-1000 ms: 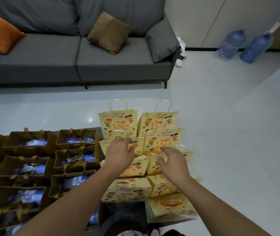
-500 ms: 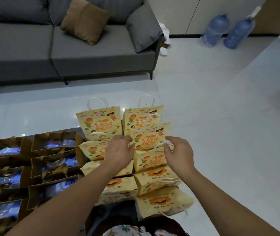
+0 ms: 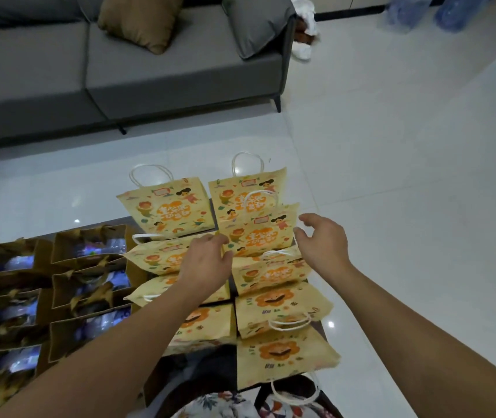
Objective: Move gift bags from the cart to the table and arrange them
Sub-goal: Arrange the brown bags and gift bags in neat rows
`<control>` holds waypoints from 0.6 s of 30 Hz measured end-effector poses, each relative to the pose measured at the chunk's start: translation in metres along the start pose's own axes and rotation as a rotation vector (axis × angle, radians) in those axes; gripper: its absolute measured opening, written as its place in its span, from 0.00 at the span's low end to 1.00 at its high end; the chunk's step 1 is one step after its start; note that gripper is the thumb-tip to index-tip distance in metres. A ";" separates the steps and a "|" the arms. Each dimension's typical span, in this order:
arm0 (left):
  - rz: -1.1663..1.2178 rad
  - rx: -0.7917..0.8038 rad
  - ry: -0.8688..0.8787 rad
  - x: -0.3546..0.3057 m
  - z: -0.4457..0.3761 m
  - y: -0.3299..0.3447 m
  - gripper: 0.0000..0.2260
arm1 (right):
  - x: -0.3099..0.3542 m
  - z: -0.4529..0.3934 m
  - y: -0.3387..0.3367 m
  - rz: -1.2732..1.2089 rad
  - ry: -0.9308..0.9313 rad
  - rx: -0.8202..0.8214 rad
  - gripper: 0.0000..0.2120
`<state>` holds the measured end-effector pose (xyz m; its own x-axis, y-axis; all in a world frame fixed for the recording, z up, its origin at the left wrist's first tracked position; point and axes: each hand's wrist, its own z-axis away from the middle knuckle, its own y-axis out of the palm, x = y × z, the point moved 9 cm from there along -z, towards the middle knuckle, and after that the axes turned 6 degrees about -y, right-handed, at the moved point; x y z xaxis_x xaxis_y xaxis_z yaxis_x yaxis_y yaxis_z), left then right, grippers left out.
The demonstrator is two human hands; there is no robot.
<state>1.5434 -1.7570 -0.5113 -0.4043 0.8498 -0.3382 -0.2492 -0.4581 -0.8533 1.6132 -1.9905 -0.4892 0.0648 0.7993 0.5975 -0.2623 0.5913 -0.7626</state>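
Yellow gift bags with orange cartoon prints stand and lean in two columns on a dark table (image 3: pixel 210 211). The second bag in the right column (image 3: pixel 259 233) stands nearly upright. My left hand (image 3: pixel 207 260) is at that bag's lower left corner, with thumb and fingers closed round its edge, and its wrist lies over the left-column bags (image 3: pixel 156 254). Just off the bag's right edge, my right hand (image 3: pixel 325 242) hovers with its fingers spread and loosely bent, holding nothing. The cart is out of view.
Several open brown gift bags (image 3: pixel 87 245) with shiny blue contents fill the table's left side. A grey sofa (image 3: pixel 165 73) with a brown cushion (image 3: pixel 141 19) stands beyond. White tiled floor (image 3: pixel 406 206) lies to the right. Floral fabric (image 3: pixel 216 405) shows at the bottom edge.
The second right-column bag now stands more upright. My right hand has let go of it and moved off to its right edge. My left hand has shifted to the bag's left corner.
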 end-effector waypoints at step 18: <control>-0.063 0.422 0.040 -0.042 0.000 0.066 0.25 | -0.065 0.005 0.032 -0.057 -0.022 0.311 0.22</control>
<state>1.5435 -1.8231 -0.5537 -0.3444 0.8853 -0.3125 -0.6138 -0.4642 -0.6386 1.5958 -2.0242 -0.5511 0.0674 0.7612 0.6450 -0.5412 0.5710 -0.6173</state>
